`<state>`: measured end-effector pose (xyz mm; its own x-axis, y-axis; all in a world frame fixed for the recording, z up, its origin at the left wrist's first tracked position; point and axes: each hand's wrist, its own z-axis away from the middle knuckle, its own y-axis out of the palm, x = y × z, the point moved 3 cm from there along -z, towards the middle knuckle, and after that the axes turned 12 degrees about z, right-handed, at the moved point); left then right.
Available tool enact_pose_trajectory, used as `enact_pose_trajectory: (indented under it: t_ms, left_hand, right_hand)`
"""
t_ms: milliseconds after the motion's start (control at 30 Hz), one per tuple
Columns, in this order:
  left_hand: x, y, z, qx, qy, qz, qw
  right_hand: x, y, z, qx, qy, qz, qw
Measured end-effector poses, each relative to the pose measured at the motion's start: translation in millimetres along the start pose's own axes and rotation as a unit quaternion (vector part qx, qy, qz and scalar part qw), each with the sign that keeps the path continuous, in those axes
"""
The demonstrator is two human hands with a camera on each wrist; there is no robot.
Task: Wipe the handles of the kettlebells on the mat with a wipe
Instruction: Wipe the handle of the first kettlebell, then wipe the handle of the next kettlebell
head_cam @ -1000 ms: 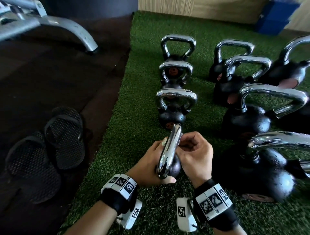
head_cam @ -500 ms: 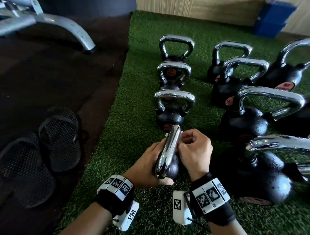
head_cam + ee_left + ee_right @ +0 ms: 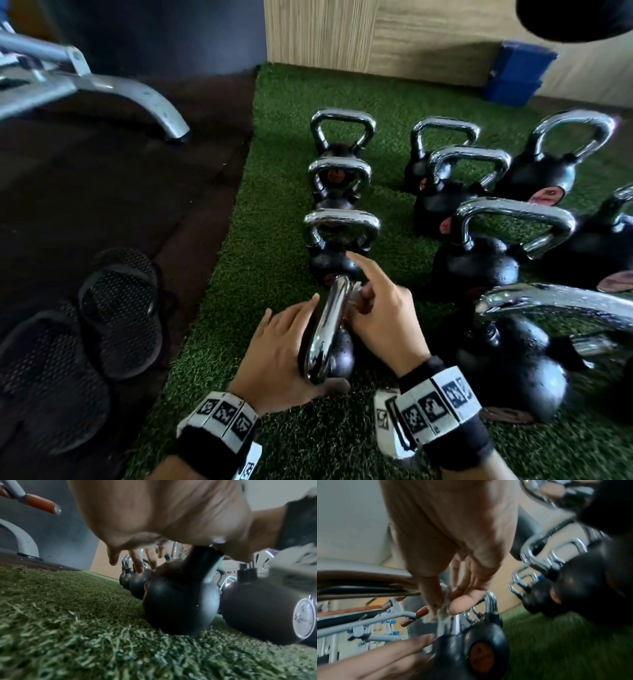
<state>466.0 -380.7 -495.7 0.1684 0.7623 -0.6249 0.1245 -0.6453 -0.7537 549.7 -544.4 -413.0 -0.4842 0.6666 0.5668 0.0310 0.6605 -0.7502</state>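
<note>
Right hand (image 3: 380, 318) pinches wipe (image 3: 444, 602) against handle (image 3: 329, 329); left hand (image 3: 281, 353) spread beside it.

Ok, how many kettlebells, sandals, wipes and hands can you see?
Kettlebells: 10, one cut off at the right edge
Sandals: 2
Wipes: 1
Hands: 2
Total: 15

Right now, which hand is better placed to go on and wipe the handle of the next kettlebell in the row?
The right hand, probably. It pinches the wipe, and its index finger already points toward the next kettlebell. The left hand lies open against the nearest kettlebell and has no wipe.
</note>
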Motion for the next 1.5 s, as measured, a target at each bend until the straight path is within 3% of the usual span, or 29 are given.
enact_pose_trajectory:
  t_ms: [133, 300, 433, 600, 733, 833, 900, 1000, 1067, 1200, 1400, 1500]
  left_hand:
    - [-3, -11, -2, -0.026, -0.016, -0.033, 0.999]
    - [1, -30, -9, -0.002, -0.009, -0.051, 0.999]
    - [14, -54, -17, -0.012, -0.027, 0.017, 0.999]
    - [20, -64, -32, 0.069, -0.052, 0.108, 0.99]
    - [30, -58, -36, 0.14, -0.082, 0.179, 0.97]
    - [46, -60, -43, 0.234, -0.109, 0.188, 0.948]
    - [60, -67, -57, 0.257, -0.136, 0.186, 0.939]
    - [77, -82, -98, 0.228, -0.223, 0.201, 0.926]
    - [86, -96, -130, 0.22, -0.248, 0.186, 0.925]
    - [96, -123, -172, 0.231, -0.312, 0.176, 0.905]
    - [90, -175, -169, 0.234, -0.322, 0.185, 0.899]
    - [82, -175, -162, 0.213, -0.323, 0.212, 0.897]
  right_hand:
    - [9, -6, -13, 0.068, -0.09, 0.063, 0.992]
    - [5, -19, -3, 0.061, -0.064, 0.126, 0.988]
    - [-2, -34, 19, 0.038, -0.019, 0.161, 0.986]
    - [8, -37, 49, 0.036, 0.004, 0.184, 0.982]
    - [14, -42, 49, 0.077, 0.024, 0.182, 0.98]
    - [17, -63, 31, 0.115, 0.021, 0.144, 0.983]
    - [22, -81, 10, 0.12, 0.025, 0.122, 0.985]
    - [31, -104, -31, 0.099, 0.012, 0.134, 0.986]
    - [36, -115, -60, 0.079, 0.001, 0.137, 0.987]
    - [32, -122, -111, 0.104, 0.011, 0.094, 0.99]
    - [36, -117, -162, 0.17, -0.006, 0.062, 0.984]
    - [34, -108, -175, 0.192, 0.0, 0.041, 0.981]
